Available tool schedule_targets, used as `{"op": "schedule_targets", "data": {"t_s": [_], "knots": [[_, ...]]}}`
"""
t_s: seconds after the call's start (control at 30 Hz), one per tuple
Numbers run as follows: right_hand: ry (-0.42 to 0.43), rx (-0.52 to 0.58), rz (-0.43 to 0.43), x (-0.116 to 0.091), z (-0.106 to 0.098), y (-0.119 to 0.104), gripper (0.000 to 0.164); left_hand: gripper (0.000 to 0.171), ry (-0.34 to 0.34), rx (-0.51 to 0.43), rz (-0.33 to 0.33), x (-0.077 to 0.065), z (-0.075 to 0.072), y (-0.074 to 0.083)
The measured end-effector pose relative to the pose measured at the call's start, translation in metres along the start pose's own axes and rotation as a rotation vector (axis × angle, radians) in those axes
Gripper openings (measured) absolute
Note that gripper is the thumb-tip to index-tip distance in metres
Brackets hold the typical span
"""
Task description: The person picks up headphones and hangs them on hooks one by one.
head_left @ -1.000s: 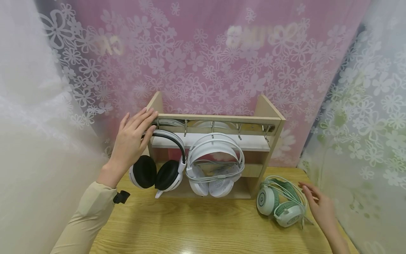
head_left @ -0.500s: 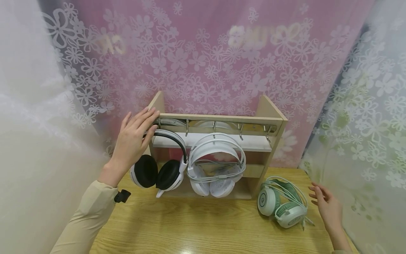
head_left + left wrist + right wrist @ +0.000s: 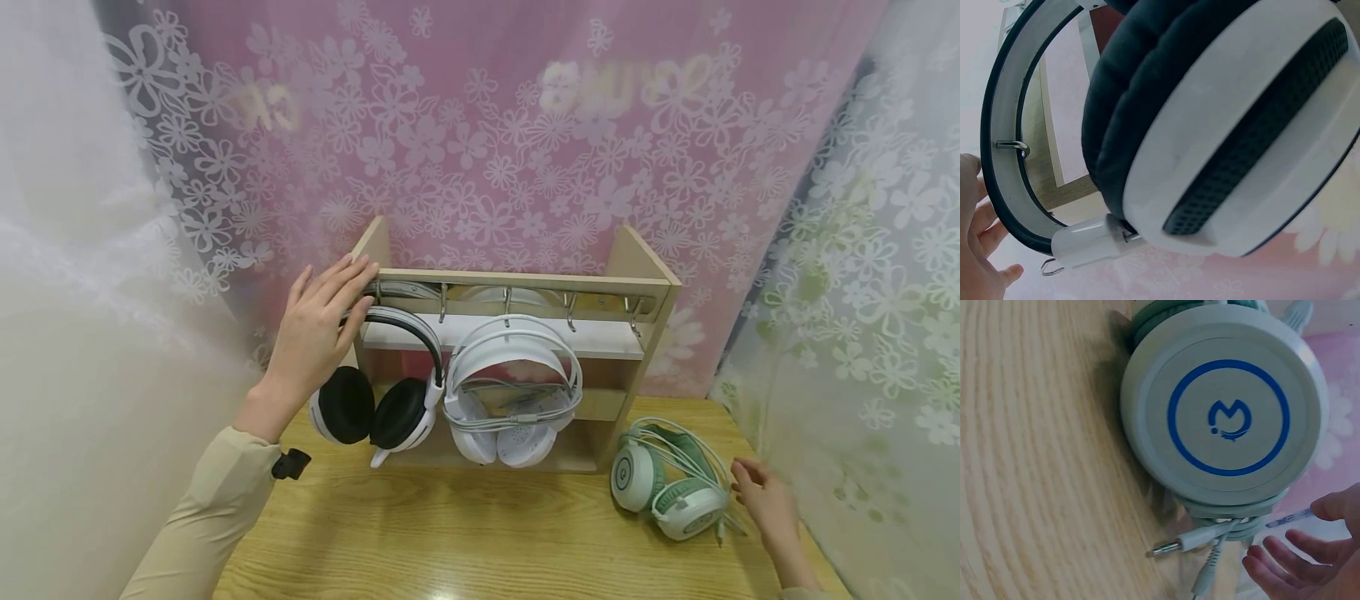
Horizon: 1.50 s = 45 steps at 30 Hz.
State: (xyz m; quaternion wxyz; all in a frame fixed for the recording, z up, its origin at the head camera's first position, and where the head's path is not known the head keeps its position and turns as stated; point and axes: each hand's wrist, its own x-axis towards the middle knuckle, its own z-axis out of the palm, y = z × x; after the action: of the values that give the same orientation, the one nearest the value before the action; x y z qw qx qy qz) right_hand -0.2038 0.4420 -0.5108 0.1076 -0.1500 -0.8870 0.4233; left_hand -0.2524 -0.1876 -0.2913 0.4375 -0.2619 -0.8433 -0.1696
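My left hand [image 3: 318, 329] lies with straight fingers against the top left corner of a wooden rack [image 3: 633, 250], touching the band of a black-and-white headset [image 3: 375, 400] that hangs from a hook. The left wrist view shows that headset's earcup [image 3: 1222, 125] close up and my fingertips [image 3: 979, 250] beside the band. A white headset [image 3: 510, 392] hangs next to it. A green-and-white headset [image 3: 667, 483] lies on the table right of the rack. My right hand [image 3: 765, 500] is just right of it, fingers relaxed, near its cable. Its earcup [image 3: 1222, 412] and plug [image 3: 1204, 536] fill the right wrist view.
The rack stands on a wooden table [image 3: 450, 533] and has free hooks [image 3: 570, 312] on its right half. Floral lace curtains [image 3: 862, 250] hang close behind and on both sides. The table's right edge is near my right hand.
My right hand has drawn back and down to the right, away from the green headset's top. The left hand has stayed on the rack.
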Motion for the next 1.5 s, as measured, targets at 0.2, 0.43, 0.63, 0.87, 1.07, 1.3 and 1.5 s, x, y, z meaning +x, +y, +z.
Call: {"op": "schedule_targets", "data": {"t_s": [0.2, 0.43, 0.63, 0.87, 1.07, 1.3, 1.5], "knots": [[-0.044, 0.036, 0.073, 0.000, 0.000, 0.005, 0.058, 0.049, 0.004, -0.004, 0.000, 0.000, 0.001, 0.000], [-0.081, 0.008, 0.118, 0.001, 0.000, 0.015, 0.059, 0.049, 0.000, -0.008, -0.002, 0.001, 0.001, 0.001], [-0.141, 0.078, 0.146, 0.004, 0.004, 0.025, 0.062, 0.049, -0.003, -0.005, -0.002, 0.001, 0.001, 0.002], [-0.175, 0.095, 0.181, 0.004, 0.006, 0.029, 0.065, 0.048, -0.008, -0.001, -0.002, 0.000, 0.001, 0.003], [-0.257, 0.218, 0.211, 0.004, 0.002, 0.026, 0.068, 0.049, -0.006, 0.000, -0.001, 0.000, 0.002, 0.002], [-0.296, 0.342, 0.253, 0.000, 0.001, 0.023, 0.067, 0.048, 0.009, 0.003, 0.011, 0.000, 0.002, 0.002], [-0.229, 0.341, 0.273, -0.001, 0.002, 0.013, 0.049, 0.048, 0.009, 0.003, 0.012, 0.000, 0.002, 0.002]]}}
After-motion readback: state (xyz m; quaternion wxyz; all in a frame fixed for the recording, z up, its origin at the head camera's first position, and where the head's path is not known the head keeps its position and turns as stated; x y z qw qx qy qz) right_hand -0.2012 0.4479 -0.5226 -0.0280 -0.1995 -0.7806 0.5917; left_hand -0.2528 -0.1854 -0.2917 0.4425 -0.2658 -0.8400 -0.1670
